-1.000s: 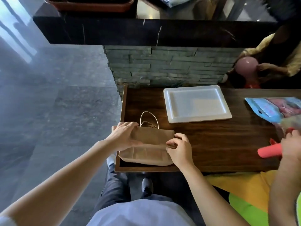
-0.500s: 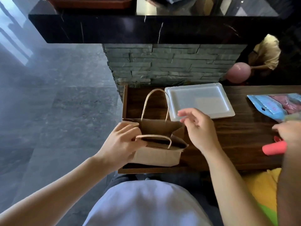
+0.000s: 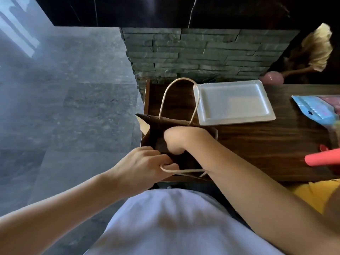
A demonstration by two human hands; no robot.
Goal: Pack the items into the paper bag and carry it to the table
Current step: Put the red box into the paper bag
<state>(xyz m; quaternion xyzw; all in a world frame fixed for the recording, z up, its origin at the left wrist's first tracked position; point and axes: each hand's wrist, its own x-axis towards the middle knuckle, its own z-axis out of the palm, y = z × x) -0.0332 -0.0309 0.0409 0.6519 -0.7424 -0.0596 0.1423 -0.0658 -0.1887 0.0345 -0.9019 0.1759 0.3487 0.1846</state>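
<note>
A brown paper bag (image 3: pixel 147 124) stands open at the left end of the dark wooden table (image 3: pixel 257 144). Its far twine handle stands up; the near handle lies along the front rim. My left hand (image 3: pixel 141 162) grips the bag's near rim and near handle. My right hand (image 3: pixel 176 138) reaches down inside the bag; its fingers are hidden in the dark interior. A white rectangular tray (image 3: pixel 233 102) lies just behind the bag to the right.
A blue packet (image 3: pixel 316 109) lies at the table's right edge. A coral-red tube (image 3: pixel 322 159) juts in from the right, near yellow cloth (image 3: pixel 312 192). A stone-clad counter base (image 3: pixel 202 54) rises behind the table. Grey tiled floor (image 3: pixel 64 107) spreads left.
The flat bag was lifted and opened upright. My right hand moved from above the bag down into it. My left hand keeps hold of the near rim.
</note>
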